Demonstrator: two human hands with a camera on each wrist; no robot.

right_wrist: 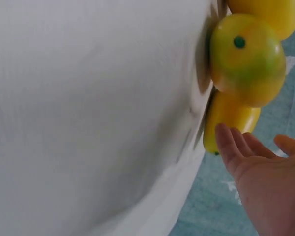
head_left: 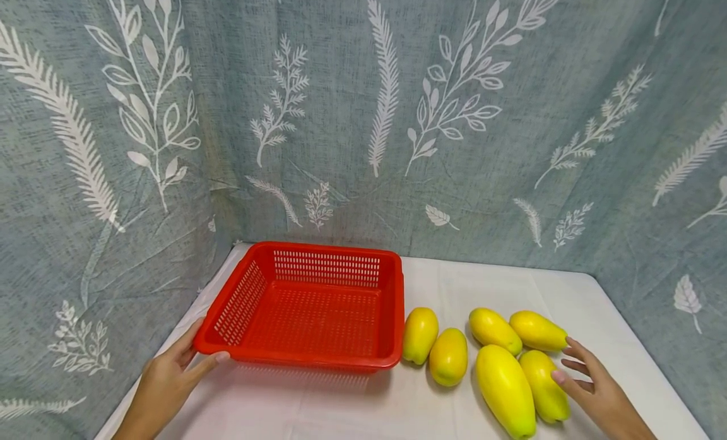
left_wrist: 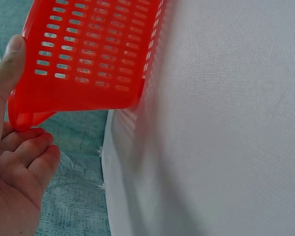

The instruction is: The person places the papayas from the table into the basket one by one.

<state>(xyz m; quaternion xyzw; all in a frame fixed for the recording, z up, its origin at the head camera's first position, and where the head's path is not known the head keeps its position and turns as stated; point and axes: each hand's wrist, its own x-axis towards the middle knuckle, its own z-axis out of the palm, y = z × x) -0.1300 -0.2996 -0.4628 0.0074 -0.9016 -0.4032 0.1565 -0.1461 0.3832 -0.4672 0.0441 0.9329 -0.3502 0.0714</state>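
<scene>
A red plastic basket (head_left: 324, 358) with slotted walls stands on the left part of the table, nothing inside it. My left hand (head_left: 165, 380) grips its near left corner, thumb on the rim and fingers below, as the left wrist view also shows. To the right of the basket lie several yellow mangoes, tinged green at their ends. The largest mango (head_left: 504, 389) is long and lies near the front. My right hand (head_left: 596, 386) is beside the rightmost ones, a near mango (head_left: 543, 384) and a far mango (head_left: 538, 331). Its fingers are loosely spread, holding nothing.
Two more mangoes, one mango (head_left: 420, 334) by the basket's right wall and another mango (head_left: 449, 358) next to it, lie mid-table. A white cloth (head_left: 483, 282) covers the table. A grey-green curtain (head_left: 352, 112) with white leaf prints surrounds its back and sides.
</scene>
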